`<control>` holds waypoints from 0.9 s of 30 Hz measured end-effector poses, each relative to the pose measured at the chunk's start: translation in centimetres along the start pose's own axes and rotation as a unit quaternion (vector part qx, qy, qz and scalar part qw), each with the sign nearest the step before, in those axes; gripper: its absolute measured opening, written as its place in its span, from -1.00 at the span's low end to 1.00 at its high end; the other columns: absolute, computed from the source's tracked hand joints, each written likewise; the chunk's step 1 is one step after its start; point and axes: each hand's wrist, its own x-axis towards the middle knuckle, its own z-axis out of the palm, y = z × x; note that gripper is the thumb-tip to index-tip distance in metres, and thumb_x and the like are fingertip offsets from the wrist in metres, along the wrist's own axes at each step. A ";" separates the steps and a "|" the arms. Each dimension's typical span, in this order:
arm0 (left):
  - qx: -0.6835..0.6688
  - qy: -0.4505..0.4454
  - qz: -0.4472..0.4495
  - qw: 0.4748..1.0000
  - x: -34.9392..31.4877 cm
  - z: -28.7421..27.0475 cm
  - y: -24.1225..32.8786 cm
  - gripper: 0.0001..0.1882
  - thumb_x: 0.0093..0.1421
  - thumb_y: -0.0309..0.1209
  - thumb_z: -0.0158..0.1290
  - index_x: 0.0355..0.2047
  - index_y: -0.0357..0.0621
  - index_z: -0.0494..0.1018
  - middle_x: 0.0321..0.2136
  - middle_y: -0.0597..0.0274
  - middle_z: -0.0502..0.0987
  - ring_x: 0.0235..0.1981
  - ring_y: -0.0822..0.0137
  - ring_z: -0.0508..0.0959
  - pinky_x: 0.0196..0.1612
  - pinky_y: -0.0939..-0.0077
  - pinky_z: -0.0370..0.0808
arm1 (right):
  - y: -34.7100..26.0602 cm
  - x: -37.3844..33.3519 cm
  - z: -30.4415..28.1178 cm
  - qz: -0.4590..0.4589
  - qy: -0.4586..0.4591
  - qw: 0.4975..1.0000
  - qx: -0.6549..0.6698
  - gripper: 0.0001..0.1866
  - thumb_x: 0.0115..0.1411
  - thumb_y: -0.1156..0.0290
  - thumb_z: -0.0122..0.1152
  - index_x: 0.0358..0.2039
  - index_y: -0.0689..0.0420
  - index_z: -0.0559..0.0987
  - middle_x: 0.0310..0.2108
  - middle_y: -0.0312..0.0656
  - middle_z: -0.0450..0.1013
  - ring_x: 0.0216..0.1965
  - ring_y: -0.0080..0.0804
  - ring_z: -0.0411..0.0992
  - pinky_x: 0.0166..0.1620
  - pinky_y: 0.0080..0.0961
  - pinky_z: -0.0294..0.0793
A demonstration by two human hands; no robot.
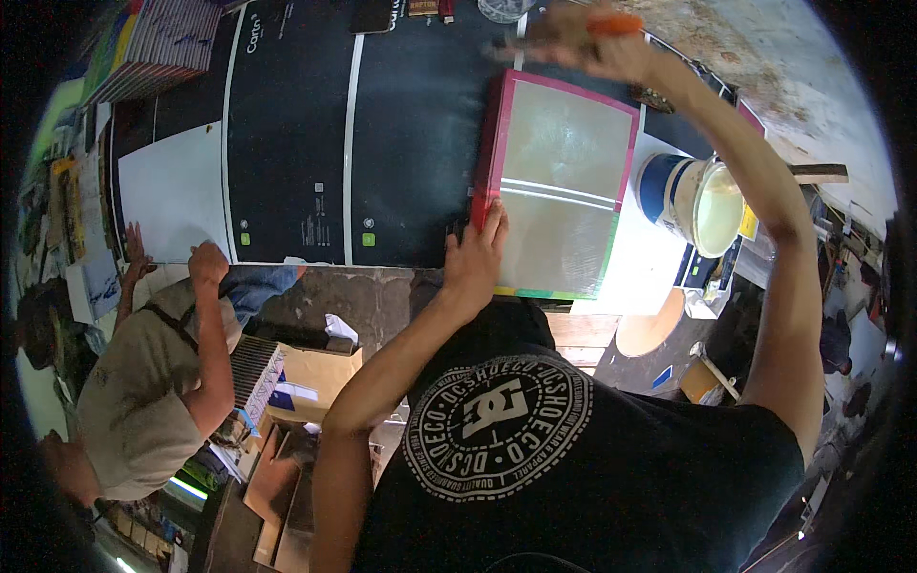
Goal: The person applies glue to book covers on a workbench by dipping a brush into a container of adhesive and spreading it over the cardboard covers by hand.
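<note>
A thick stack of pages (559, 186) with a grey top sheet and red-pink edges lies on the dark work table (401, 143). My left hand (475, 258) presses flat on the stack's near left corner, fingers apart. My right hand (583, 43) is raised past the stack's far edge, closed around an orange-handled tool (611, 23); the hand is blurred. The tool's working end is hidden by my fingers.
A blue and white bucket (697, 201) of pale liquid stands right of the stack. Another person (153, 353) in a grey shirt works at the table's left, beside white sheets (177, 191). Stacked books (158, 43) sit at the far left corner. Cardboard boxes (306, 372) lie below the table.
</note>
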 end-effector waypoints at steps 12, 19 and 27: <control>-0.046 -0.056 -0.006 0.997 0.4 -0.3 0.2 0.18 -0.28 -0.47 0.46 0.35 -0.24 0.04 0.38 0.08 0.05 0.01 0.04 0.50 0.02 -0.09 0.50 | -2.1 -7.9 3.9 0.060 0.133 0.989 0.026 -0.76 0.13 0.30 0.32 -0.25 0.16 0.61 -0.24 -0.13 0.61 -0.19 -0.21 0.57 -0.10 -0.21 0.53; -0.029 -0.086 -0.002 0.996 1.0 -0.7 0.6 0.14 -0.20 -0.37 0.43 0.35 -0.19 0.00 0.37 0.05 0.04 0.04 -0.08 0.50 -0.04 -0.18 0.50 | -1.7 -14.8 4.9 0.336 0.204 0.916 -0.077 -0.75 0.12 0.25 0.33 -0.24 0.10 0.62 -0.36 -0.10 0.59 -0.38 -0.03 0.56 -0.30 -0.31 0.57; -0.015 -0.096 0.032 0.995 -0.2 -1.3 0.2 0.40 -0.47 -0.22 0.58 0.35 -0.22 -0.02 0.39 0.11 -0.02 0.09 -0.09 0.45 -0.03 -0.26 0.45 | -6.9 -19.0 7.7 0.543 0.206 0.814 -0.029 -0.69 0.14 0.12 0.33 -0.32 0.12 0.63 -0.36 -0.01 0.59 -0.29 -0.02 0.59 -0.21 -0.15 0.56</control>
